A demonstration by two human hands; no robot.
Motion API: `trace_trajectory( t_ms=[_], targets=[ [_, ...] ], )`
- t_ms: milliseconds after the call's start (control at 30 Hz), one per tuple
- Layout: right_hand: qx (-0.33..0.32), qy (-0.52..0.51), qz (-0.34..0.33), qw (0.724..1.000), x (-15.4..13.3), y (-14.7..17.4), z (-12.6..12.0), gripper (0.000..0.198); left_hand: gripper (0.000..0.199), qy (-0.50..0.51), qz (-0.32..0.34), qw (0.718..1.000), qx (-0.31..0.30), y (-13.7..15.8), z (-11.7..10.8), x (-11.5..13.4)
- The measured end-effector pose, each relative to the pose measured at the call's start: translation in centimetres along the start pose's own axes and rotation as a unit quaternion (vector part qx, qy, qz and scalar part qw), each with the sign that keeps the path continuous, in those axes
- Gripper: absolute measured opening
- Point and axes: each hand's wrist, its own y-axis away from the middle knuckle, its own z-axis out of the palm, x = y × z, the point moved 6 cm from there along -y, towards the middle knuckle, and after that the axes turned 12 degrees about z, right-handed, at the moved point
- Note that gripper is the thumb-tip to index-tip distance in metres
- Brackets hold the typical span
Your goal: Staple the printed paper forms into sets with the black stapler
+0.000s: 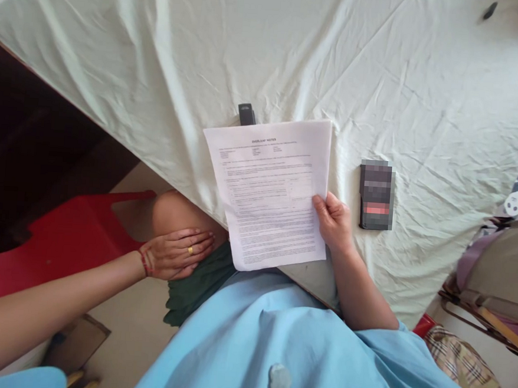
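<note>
One sheet (272, 195) points heading-end away along its long axis, right hand (333, 221) pinching its edge, left hand (182, 254) flat, empty

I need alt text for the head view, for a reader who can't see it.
The right hand holds printed paper headed "Overleaf Notes" by its right edge. The left hand, wearing a ring and a red bracelet, rests on the leg. A dark device, blurred into blocks, lies to the right on the wrinkled pale cloth.
</note>
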Motion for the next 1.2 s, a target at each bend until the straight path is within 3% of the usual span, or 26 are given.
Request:
trace_trajectory(
  t_ms=[133,467,733,933,1000,1067,1100,1167,1200],
  targets=[
    [-0.002,-0.008,0.004,1.000,0.0,0.0,-0.1,0.044,0.056,0.017,-0.029,0.999,0.005,-0.1,-0.1,0.1],
    [0.001,0.002,-0.003,1.000,-0.2,0.0,0.0,0.047,0.051,-0.003,-0.023,0.999,-0.028,-0.5,-0.3,0.0],
    [0.014,0.052,-0.027,0.998,-0.7,-0.2,0.2,0.046,0.044,-0.046,0.031,0.998,-0.008,-1.3,-0.8,0.0],
    [0.001,0.039,-0.026,0.999,-0.6,-0.2,0.1,0.047,0.042,-0.047,0.005,0.999,0.022,-2.1,-0.2,-0.8],
    [-0.006,0.023,-0.023,0.999,-0.5,-0.2,0.0,0.048,0.037,-0.036,-0.075,0.996,0.038,-3.4,0.2,-0.5],
    [-0.017,-0.003,-0.017,1.000,-0.3,-0.2,-0.1,0.047,0.027,-0.025,-0.204,0.972,0.117,-4.9,-0.1,0.2],
    [-0.025,-0.019,-0.013,0.999,-0.2,-0.2,-0.1,0.046,0.025,-0.002,-0.281,0.942,0.184,-5.3,-0.4,0.7],
    [-0.033,-0.046,-0.003,0.998,0.0,-0.2,0.0,0.046,0.029,0.097,-0.409,0.847,0.325,-5.8,-0.4,2.1],
    [-0.030,-0.054,0.003,0.998,0.2,-0.2,-0.1,0.047,0.035,0.174,-0.457,0.787,0.377,-6.0,0.1,2.7]
  ],
)
